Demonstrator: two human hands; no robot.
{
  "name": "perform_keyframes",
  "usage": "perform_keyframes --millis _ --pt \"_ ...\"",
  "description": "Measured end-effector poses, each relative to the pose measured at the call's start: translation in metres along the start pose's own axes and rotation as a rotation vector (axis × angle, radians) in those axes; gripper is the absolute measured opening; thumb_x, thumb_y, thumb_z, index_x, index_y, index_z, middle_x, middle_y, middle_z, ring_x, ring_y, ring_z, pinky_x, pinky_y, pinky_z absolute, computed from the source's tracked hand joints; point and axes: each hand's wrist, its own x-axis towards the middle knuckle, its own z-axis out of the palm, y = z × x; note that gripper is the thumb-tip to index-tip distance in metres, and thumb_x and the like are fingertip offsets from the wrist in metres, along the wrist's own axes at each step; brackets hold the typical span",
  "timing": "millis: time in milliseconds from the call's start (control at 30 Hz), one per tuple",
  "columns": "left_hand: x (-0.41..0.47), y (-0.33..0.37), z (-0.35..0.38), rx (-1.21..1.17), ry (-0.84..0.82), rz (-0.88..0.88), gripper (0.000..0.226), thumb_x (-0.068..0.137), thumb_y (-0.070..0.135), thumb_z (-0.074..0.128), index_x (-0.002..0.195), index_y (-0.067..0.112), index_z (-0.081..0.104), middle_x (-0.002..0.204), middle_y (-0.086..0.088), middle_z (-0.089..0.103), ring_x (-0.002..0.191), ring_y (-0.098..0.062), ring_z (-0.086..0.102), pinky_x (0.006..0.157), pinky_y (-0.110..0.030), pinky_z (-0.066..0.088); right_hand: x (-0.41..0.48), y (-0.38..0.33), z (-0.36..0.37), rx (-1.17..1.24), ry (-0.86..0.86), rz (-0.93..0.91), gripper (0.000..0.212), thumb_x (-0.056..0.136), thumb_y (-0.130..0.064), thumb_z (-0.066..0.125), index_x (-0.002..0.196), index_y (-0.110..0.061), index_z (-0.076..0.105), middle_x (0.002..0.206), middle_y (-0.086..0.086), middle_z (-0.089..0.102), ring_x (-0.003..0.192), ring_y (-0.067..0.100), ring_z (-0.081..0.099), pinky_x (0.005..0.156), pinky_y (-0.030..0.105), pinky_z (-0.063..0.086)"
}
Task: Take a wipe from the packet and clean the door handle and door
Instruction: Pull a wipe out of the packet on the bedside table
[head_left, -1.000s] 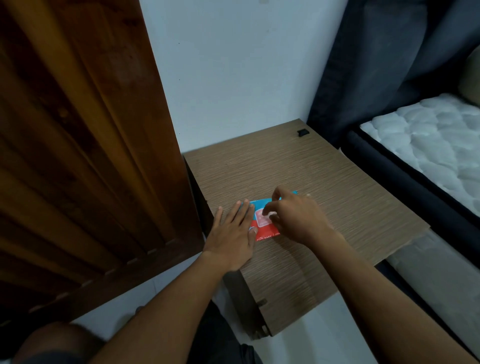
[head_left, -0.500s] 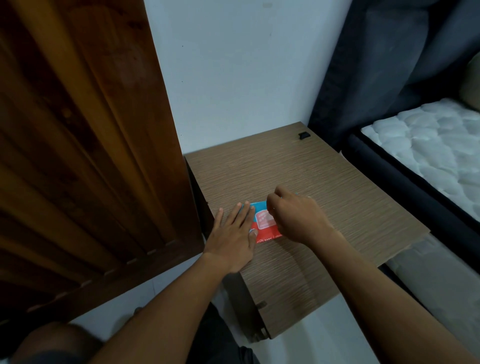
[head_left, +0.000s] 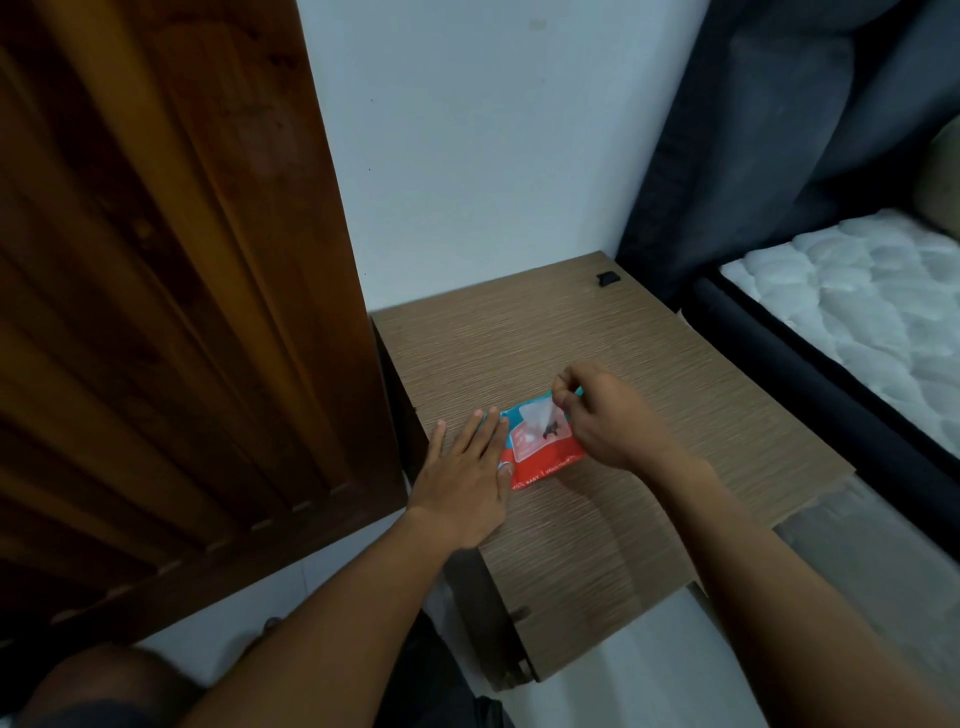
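Our right hand (head_left: 608, 421) pinches the clear seal flap (head_left: 535, 415), which stands peeled up from the packet (head_left: 540, 457). Our left hand (head_left: 462, 483) lies flat with straight fingers, pinning the packet's left end to the cabinet (head_left: 571, 338) beside the door (head_left: 156, 312). We judge the step to be opening the packet. Next we need to reach inside and draw out one wipe.

At nine o'clock the door (head_left: 156, 312) is showing dark, faintly glossy varnished wood. The cabinet top (head_left: 519, 338) is looking matt, wood-grain laminate; the packet (head_left: 543, 460) is shining as plastic film.
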Motion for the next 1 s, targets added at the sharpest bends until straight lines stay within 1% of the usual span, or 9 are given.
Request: perform_keyframes --millis 100,233,367,533,567,633,733,867,1000 --pt "0.001 0.0 -0.001 -0.006 -0.01 0.003 0.063 0.103 0.047 0.012 0.155 0.02 -0.011 0.165 0.0 -0.012 0.149 -0.014 -0.019 0.121 -0.051 -0.008 -0.003 -0.008 -0.008 0.157 0.018 0.062 0.013 0.099 -0.024 0.046 0.093 -0.016 0.054 0.089 -0.003 0.059 0.077 0.009 0.059 0.062 0.027 0.049" --pt "0.001 0.0 -0.001 -0.01 -0.022 0.003 0.063 0.103 0.048 0.013 0.155 0.021 -0.011 0.165 0.002 -0.013 0.149 -0.013 -0.019 0.121 -0.051 -0.008 -0.003 -0.02 -0.025 0.27 0.123 0.026 0.012 0.098 -0.019 0.048 0.094 -0.013 0.058 0.086 -0.007 0.057 0.073 0.001 0.051 0.06 0.017 0.036" --pt "0.0 -0.001 -0.001 -0.009 -0.018 0.012 0.063 0.103 0.048 0.015 0.154 0.022 -0.012 0.165 0.001 -0.013 0.149 -0.014 -0.019 0.121 -0.051 -0.008 -0.002 -0.025 -0.039 0.367 0.205 0.002 0.009 0.095 -0.016 0.052 0.091 -0.016 0.06 0.081 -0.008 0.058 0.062 -0.007 0.051 0.056 0.011 0.04" --pt "0.0 0.0 -0.002 -0.013 -0.02 0.001 0.064 0.103 0.048 0.014 0.154 0.022 -0.013 0.165 0.0 -0.013 0.149 -0.016 -0.018 0.121 -0.051 -0.007 0.0 -0.02 -0.05 0.469 0.343 0.016 0.007 0.092 -0.01 0.055 0.092 -0.015 0.06 0.082 0.001 0.062 0.069 0.008 0.055 0.062 0.025 0.044" --pt "0.0 0.001 -0.002 -0.012 -0.021 0.003 0.064 0.103 0.048 0.014 0.154 0.021 -0.013 0.165 0.0 -0.013 0.149 -0.016 -0.018 0.121 -0.051 -0.006 -0.001 -0.019 -0.05 0.436 0.365 0.007 0.008 0.092 -0.008 0.056 0.092 -0.015 0.06 0.084 0.001 0.063 0.071 0.009 0.057 0.063 0.025 0.045" --pt "0.0 0.0 -0.002 -0.008 -0.022 0.006 0.064 0.103 0.048 0.013 0.154 0.021 -0.014 0.165 0.0 -0.013 0.149 -0.016 -0.018 0.121 -0.051 -0.006 -0.003 -0.018 -0.046 0.248 0.364 -0.016 0.012 0.092 -0.008 0.054 0.093 -0.019 0.06 0.087 -0.003 0.062 0.077 0.007 0.059 0.062 0.022 0.046" --pt "-0.001 0.0 -0.001 -0.012 -0.012 0.012 0.064 0.103 0.047 0.013 0.154 0.02 -0.013 0.165 -0.001 -0.013 0.15 -0.016 -0.017 0.122 -0.051 -0.006 -0.006 -0.015 -0.028 -0.047 0.204 -0.006 0.022 0.092 -0.007 0.046 0.09 -0.019 0.064 0.09 -0.006 0.062 0.078 0.003 0.054 0.06 0.017 0.039" --pt "0.0 -0.001 0.002 -0.018 0.013 0.017 0.064 0.103 0.048 0.013 0.154 0.019 -0.012 0.165 -0.001 -0.011 0.15 -0.015 -0.016 0.122 -0.051 -0.005 -0.005 -0.007 0.005 -0.256 0.041 0.031 0.02 0.085 -0.01 0.047 0.09 -0.013 0.066 0.098 0.006 0.066 0.089 0.02 0.058 0.072 0.029 0.044" --pt "0.0 -0.003 0.005 -0.028 0.042 0.028 0.063 0.103 0.047 0.012 0.155 0.018 -0.01 0.165 -0.001 -0.01 0.15 -0.015 -0.016 0.121 -0.05 -0.008 -0.004 -0.003 0.028 -0.333 0.011 0.026 0.018 0.085 -0.022 0.056 0.089 -0.007 0.067 0.096 0.01 0.064 0.089 0.025 0.058 0.071 0.032 0.043"
